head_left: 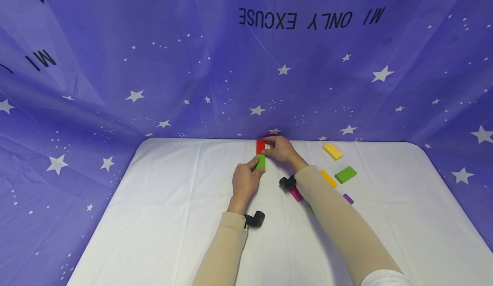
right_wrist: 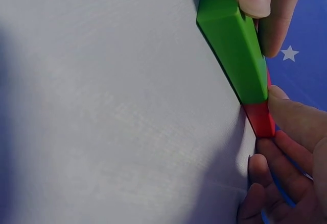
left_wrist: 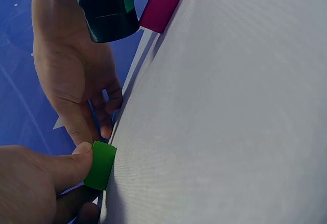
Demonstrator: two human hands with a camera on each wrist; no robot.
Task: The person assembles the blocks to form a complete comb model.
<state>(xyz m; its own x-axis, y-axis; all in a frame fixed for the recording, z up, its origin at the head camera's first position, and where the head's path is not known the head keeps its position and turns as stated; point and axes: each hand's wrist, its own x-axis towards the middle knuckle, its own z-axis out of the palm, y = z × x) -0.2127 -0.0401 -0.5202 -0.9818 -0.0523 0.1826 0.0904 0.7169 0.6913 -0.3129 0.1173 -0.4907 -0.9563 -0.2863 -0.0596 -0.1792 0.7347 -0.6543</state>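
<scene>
A red block [head_left: 260, 146] and a green block [head_left: 261, 162] lie end to end in a line near the far edge of the white table. My left hand [head_left: 245, 179] holds the green block between thumb and fingers, seen close up in the left wrist view. At the far end, my right hand [head_left: 280, 149] has its thumb and fingers about the red block. In the right wrist view, the ends of the green block [right_wrist: 232, 55] and the red block [right_wrist: 261, 119] meet, with the right thumb against the red one.
Right of the hands lie a yellow block [head_left: 333, 151], a green block [head_left: 345, 174], an orange-yellow block [head_left: 328, 178] and a purple block [head_left: 348, 198]. Under the right forearm, a magenta block [head_left: 296, 194] and another green block [head_left: 311, 209] are partly hidden. A purple star-printed cloth [head_left: 231, 84] hangs behind the table.
</scene>
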